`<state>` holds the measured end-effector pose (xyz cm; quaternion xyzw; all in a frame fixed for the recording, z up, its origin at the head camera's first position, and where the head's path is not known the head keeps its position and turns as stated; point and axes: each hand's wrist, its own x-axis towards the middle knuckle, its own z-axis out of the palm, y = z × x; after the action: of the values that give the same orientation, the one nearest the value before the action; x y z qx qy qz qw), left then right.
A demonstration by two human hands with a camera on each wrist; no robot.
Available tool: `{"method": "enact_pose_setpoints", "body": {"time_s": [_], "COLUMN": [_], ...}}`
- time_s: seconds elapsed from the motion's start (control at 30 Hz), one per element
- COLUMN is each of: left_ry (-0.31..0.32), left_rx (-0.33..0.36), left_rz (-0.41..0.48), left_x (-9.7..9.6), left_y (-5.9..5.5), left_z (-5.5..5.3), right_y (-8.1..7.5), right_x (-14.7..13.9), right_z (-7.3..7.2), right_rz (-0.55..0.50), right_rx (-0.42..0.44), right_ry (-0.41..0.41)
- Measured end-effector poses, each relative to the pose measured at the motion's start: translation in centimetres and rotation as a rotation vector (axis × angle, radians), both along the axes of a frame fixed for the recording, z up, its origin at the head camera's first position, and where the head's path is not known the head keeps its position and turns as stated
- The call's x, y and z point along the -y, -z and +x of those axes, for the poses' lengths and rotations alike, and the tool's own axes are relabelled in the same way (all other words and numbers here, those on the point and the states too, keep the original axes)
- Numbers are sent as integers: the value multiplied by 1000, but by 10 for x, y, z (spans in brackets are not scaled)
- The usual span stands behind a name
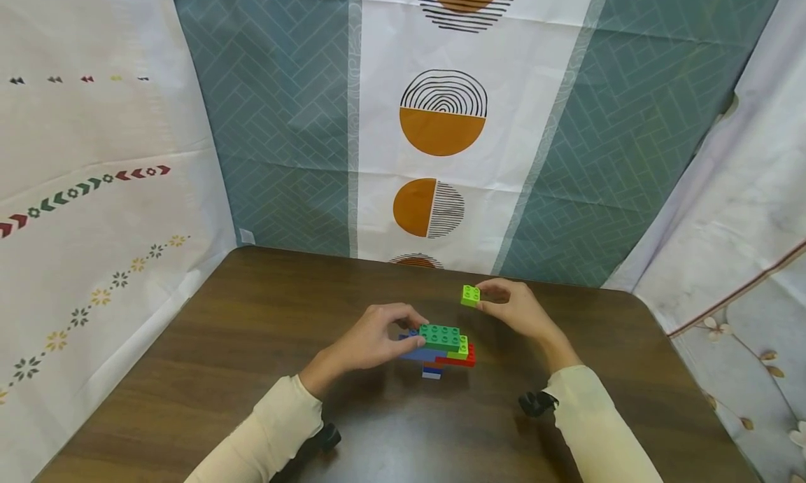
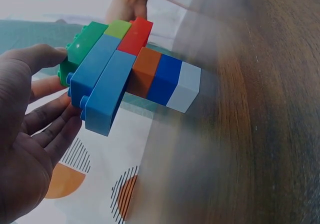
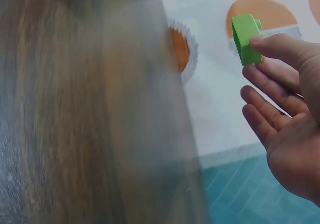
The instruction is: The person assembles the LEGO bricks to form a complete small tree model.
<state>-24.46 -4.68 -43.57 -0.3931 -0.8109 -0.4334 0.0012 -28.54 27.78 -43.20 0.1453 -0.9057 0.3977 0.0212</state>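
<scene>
My left hand [image 1: 378, 337] grips one end of a small toy-brick build, its thumb and a finger at the green brick [image 1: 439, 337] on top. Beneath that brick, blue bricks [image 2: 102, 86], a lime brick [image 2: 118, 29] and a red brick [image 2: 135, 36] form a wider layer. A narrow column of an orange brick [image 2: 145, 73], a dark blue brick [image 2: 165, 79] and a white brick [image 2: 183, 87] stands below. To the right, my right hand [image 1: 515, 308] pinches a loose lime brick [image 1: 470, 296] between thumb and finger, above the table and apart from the build.
The brown wooden table [image 1: 189, 385] carries the work. A patterned curtain [image 1: 283, 119] hangs behind its far edge, and white cloths hang to the left [image 1: 94, 210] and right [image 1: 743, 210]. Dark straps [image 1: 536, 402] show near the wrists.
</scene>
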Motion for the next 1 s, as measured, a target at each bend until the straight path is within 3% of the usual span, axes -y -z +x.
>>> {"method": "enact_pose_setpoints", "body": {"time_s": [0.43, 0.77, 1.0], "left_ry": [-2, 7, 3], "left_rx": [-4, -5, -16], "left_rz": [-7, -1, -6], "left_x": [-1, -1, 0], "left_y": [0, -1, 0], "left_z": [-1, 0, 0], "right_y": [-35, -50, -50], "right_x": [24, 38, 47], "right_z": [39, 68, 81], "right_rz": [-4, -8, -12], "right_rx": [-38, -96, -116], "right_ry": [-43, -97, -128]}}
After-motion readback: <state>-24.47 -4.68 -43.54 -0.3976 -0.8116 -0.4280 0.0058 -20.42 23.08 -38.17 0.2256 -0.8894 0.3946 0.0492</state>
